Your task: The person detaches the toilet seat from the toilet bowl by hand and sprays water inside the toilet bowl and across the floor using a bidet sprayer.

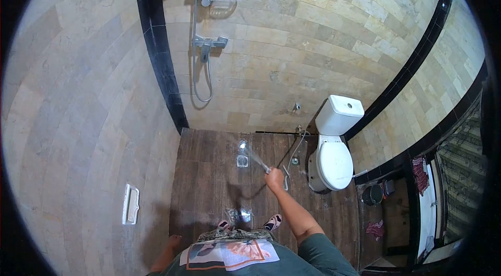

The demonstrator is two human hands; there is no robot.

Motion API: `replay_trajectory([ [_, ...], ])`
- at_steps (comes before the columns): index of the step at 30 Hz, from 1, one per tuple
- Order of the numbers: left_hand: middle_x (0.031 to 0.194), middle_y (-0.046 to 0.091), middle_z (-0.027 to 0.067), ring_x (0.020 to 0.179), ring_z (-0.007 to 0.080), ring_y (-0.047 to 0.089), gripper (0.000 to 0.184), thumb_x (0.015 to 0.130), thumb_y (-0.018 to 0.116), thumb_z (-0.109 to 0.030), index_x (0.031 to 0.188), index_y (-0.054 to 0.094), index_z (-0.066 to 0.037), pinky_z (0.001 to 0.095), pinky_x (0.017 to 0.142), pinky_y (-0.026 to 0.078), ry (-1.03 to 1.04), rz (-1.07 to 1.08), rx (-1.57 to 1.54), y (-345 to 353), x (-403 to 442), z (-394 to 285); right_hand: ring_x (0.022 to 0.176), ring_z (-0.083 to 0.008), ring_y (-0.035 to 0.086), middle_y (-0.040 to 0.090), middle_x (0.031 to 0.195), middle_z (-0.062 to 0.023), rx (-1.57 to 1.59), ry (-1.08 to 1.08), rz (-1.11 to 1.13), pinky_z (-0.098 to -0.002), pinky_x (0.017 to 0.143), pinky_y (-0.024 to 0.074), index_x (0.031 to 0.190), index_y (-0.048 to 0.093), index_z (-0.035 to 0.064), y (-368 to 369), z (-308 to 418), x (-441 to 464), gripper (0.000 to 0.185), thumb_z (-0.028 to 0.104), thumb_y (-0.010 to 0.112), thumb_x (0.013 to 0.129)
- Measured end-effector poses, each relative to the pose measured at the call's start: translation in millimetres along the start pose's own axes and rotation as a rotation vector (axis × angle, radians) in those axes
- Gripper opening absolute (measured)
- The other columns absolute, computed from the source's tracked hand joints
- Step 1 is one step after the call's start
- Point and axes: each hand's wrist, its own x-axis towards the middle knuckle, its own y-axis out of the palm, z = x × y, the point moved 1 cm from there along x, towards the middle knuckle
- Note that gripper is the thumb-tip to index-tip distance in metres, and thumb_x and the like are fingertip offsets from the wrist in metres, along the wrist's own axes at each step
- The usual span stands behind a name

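Note:
My right hand [274, 179] is stretched out over the floor with its fingers wrapped round a bidet sprayer [267, 170]. Water [255, 157] shoots from the nozzle toward the square floor drain [242, 161]. The sprayer's pale hose [287, 174] loops behind my hand and runs up to a valve [299, 129] low on the wall. My left hand [175, 240] hangs low beside my body, away from any object; its fingers are too small and dim to read.
The white toilet [335, 165], lid down, stands right of my arm. A shower set [206, 43] hangs on the tiled wall, and a white grab handle [131, 204] on the left wall. A dark bucket [372, 194] and a reddish cloth [374, 229] lie beyond the floor edge. The brown floor [209, 182] has wet patches.

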Motion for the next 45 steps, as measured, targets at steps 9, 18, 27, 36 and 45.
replay_trajectory([
  [9,0.087,0.054,0.0172,0.083,0.03,0.051,0.035,0.069,0.047,-0.032,0.083,0.056,-0.001,0.0375,0.073,0.039,-0.203,0.051,-0.169,-22.4,-24.0,-37.6,0.068,-0.0317,0.054,0.055,0.069,-0.0177,-0.035,0.152,-0.033,-0.0388,0.061,0.0427,0.069,0.058,0.0054,-14.9,-50.0,-23.3,0.014,0.015,0.055,0.06],
  [18,0.089,0.053,0.0186,0.085,0.0311,0.05,0.036,0.07,0.045,-0.032,0.083,0.056,0.0,0.0382,0.074,0.038,0.126,0.135,0.082,13.0,22.6,19.5,0.07,-0.0341,0.052,0.054,0.071,-0.02,0.133,0.35,-0.179,-0.0394,0.062,0.0411,0.069,0.057,0.0005,-40.7,-65.8,-15.1,0.019,0.017,0.054,0.061],
  [27,0.078,0.053,0.0195,0.075,0.0371,0.048,0.035,0.071,0.038,-0.03,0.07,0.054,0.002,0.0444,0.067,0.037,0.242,-0.108,0.049,-15.9,-18.8,-39.4,0.072,-0.0336,0.053,0.054,0.074,-0.02,0.065,0.496,-0.15,-0.0391,0.064,0.0416,0.073,0.057,-0.0007,-32.1,-94.9,-45.0,0.026,0.022,0.058,0.06],
  [36,0.078,0.054,0.0176,0.077,0.0325,0.051,0.034,0.07,0.041,-0.032,0.078,0.055,-0.002,0.0409,0.07,0.038,0.641,-0.334,0.124,-7.7,-19.6,39.0,0.075,-0.0313,0.053,0.055,0.077,-0.0192,0.196,0.744,-0.304,-0.0372,0.065,0.0413,0.078,0.057,0.0017,-65.6,-139.2,-62.4,0.026,0.022,0.057,0.062],
  [45,0.089,0.054,0.0128,0.08,0.0305,0.052,0.03,0.072,0.039,-0.026,0.087,0.054,-0.005,0.0395,0.071,0.041,0.547,0.286,0.73,-13.2,69.1,-45.1,0.07,-0.0317,0.054,0.055,0.071,-0.0202,0.347,0.926,-0.463,-0.0371,0.06,0.0412,0.073,0.055,-0.0021,-19.1,-187.9,-105.6,0.025,0.02,0.057,0.062],
])
